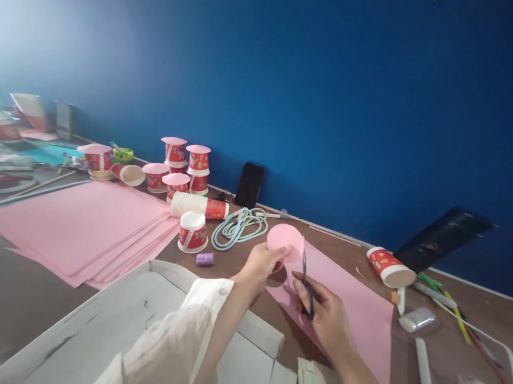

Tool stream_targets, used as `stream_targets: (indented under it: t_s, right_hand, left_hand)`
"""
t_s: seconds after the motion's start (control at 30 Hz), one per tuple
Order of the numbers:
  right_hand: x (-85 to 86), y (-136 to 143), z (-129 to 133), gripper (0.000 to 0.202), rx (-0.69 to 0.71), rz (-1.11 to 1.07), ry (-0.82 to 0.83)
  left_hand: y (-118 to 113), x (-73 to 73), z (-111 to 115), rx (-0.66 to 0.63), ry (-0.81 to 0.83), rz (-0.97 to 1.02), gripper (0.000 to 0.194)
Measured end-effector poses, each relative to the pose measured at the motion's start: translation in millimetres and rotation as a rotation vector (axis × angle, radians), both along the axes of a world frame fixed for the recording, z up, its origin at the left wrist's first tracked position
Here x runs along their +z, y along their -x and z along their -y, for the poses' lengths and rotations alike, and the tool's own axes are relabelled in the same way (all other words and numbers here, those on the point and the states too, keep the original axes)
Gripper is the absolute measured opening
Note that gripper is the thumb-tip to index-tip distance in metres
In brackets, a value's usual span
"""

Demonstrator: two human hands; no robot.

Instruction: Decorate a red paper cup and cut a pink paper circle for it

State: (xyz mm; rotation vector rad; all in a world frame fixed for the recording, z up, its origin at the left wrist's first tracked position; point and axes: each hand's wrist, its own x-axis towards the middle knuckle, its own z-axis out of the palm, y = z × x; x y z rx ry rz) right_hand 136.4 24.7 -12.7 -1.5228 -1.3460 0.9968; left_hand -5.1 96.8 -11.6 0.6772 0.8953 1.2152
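Observation:
My left hand (264, 265) pinches a round piece of pink paper (283, 237) at its lower edge. Black-handled scissors (308, 300) are in my right hand (328, 315), their blades upright at the disc's right edge. Beneath my right hand a larger pink sheet (363, 307) lies on the brown table, with a curved cut-out on its left side. Whether the blades are touching paper is too fine to tell.
Left are stacked pink sheets (73, 228) and red cups with pink discs (198, 160). A blue cord (239, 230), a phone (250, 184) and a purple cylinder (205, 259) lie ahead. A white tray (132, 325) is near me. Right is a fallen red cup (388, 266).

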Motion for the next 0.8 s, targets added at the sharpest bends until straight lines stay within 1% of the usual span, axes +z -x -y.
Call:
stream_targets:
  t_s: [0.23,0.47,0.57,0.7,0.8]
  right_hand:
    - [-4.0,-3.6,-1.5,0.057,-0.023,-0.028,0.006]
    - [-4.3,-2.1,-0.9,0.059,-0.024,-0.058,0.017]
    - [-4.0,-2.1,-0.9,0.058,-0.019,-0.047,0.013]
    - [-4.6,-1.7,-1.8,0.059,-0.025,-0.038,-0.006]
    - [-6.1,-0.4,-2.3,0.063,-0.020,-0.074,-0.001]
  left_hand:
    - [-1.6,-2.5,-0.1,-0.026,0.021,-0.033,0.041]
    - [0.6,3.2,4.4,-0.040,0.022,-0.007,0.040]
    - [0.3,3.3,3.6,-0.041,0.029,-0.003,0.041]
    - [-0.5,0.9,2.2,-0.025,0.019,0.023,0.041]
    - [-0.8,0.2,0.9,0.000,0.055,0.037,0.042]
